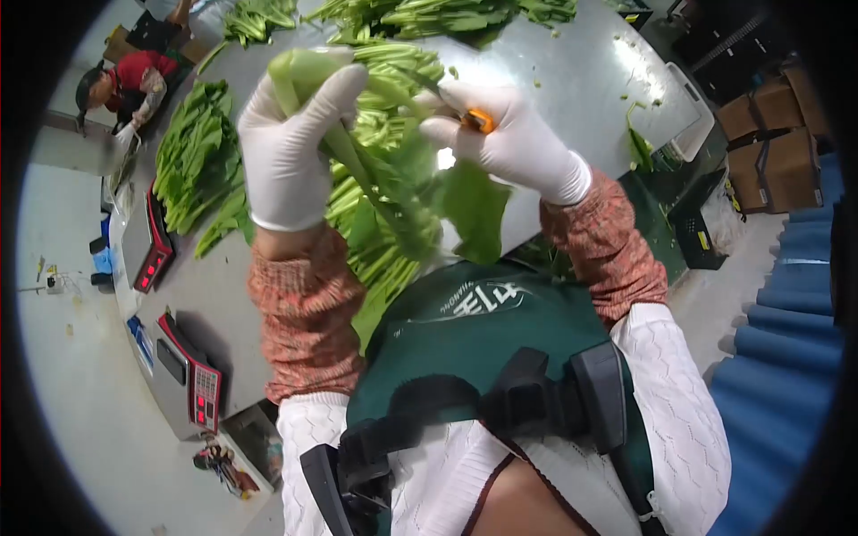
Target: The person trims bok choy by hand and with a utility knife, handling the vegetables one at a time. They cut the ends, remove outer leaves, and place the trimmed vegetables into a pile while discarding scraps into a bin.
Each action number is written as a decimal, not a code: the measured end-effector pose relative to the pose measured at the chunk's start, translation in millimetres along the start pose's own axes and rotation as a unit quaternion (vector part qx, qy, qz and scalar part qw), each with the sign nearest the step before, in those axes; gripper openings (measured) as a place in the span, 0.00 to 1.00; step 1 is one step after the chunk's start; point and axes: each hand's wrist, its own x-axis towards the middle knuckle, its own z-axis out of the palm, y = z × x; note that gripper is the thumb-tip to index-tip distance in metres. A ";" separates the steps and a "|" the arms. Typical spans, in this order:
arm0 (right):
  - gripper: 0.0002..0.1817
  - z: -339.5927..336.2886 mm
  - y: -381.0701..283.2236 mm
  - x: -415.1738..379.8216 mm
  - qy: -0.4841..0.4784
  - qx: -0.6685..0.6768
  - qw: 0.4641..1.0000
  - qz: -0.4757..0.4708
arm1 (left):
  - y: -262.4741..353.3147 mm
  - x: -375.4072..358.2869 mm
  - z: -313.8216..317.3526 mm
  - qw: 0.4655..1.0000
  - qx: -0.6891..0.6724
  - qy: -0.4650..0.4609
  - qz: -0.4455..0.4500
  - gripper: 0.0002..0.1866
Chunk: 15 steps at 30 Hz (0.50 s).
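Observation:
My left hand (290,152), in a white glove, is closed around the thick pale end of a leafy green vegetable (353,161), held up above the table. Its broad leaves hang down toward my apron, partly blurred. In my right hand (518,143), also gloved, is a small knife with an orange handle (480,120); its blade is hard to make out beside the stalk. Below and behind both hands lies a heap of leafy greens (393,67), stalks showing. Another pile of greens (192,174) rests left of my left hand.
More bunches (447,18) lie along the far side of the metal table (581,89). Two red scales (189,375) stand at its left edge. A co-worker in red (134,85) is at the far left. Right of the table are a black crate (702,223) and cardboard boxes (776,170).

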 end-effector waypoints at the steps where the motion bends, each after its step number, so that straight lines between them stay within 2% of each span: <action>1: 0.13 -6.0 -3.2 -3.4 -0.011 -0.029 0.998 -0.053 | 12.0 -1.9 -4.9 0.994 0.103 -0.012 -0.028 0.12; 2: 0.12 -12.8 -0.2 -8.1 -0.023 -0.042 0.998 -0.035 | 18.6 -5.3 -6.6 0.980 0.195 -0.027 0.018 0.09; 4: 0.12 -32.2 15.3 -21.6 -0.008 -0.129 0.990 -0.063 | 20.8 -10.0 -35.3 0.881 0.467 -0.020 0.076 0.10; 6: 0.11 -50.8 47.0 -37.5 0.003 -0.192 0.981 0.021 | 19.6 -21.8 -70.8 0.804 0.578 0.034 0.136 0.09; 7: 0.12 -55.7 62.8 -44.9 -0.014 -0.308 0.950 0.048 | 21.6 -32.8 -83.5 0.844 0.528 0.071 0.068 0.08; 9: 0.13 -56.3 93.8 -63.3 -0.048 -0.526 0.843 0.100 | 19.0 -55.7 -102.6 0.849 0.521 0.091 0.014 0.07; 13: 0.18 29.0 119.3 -93.7 -0.080 -0.313 0.940 0.109 | -13.8 -97.5 -111.2 0.887 0.439 0.116 -0.085 0.06; 14: 0.20 52.7 117.2 -95.3 -0.165 -0.274 0.936 0.146 | -21.0 -104.6 -112.2 0.893 0.410 0.144 -0.120 0.05; 15: 0.21 77.9 130.1 -102.0 -0.199 -0.238 0.937 0.163 | -23.7 -108.1 -109.0 0.891 0.408 0.156 -0.120 0.06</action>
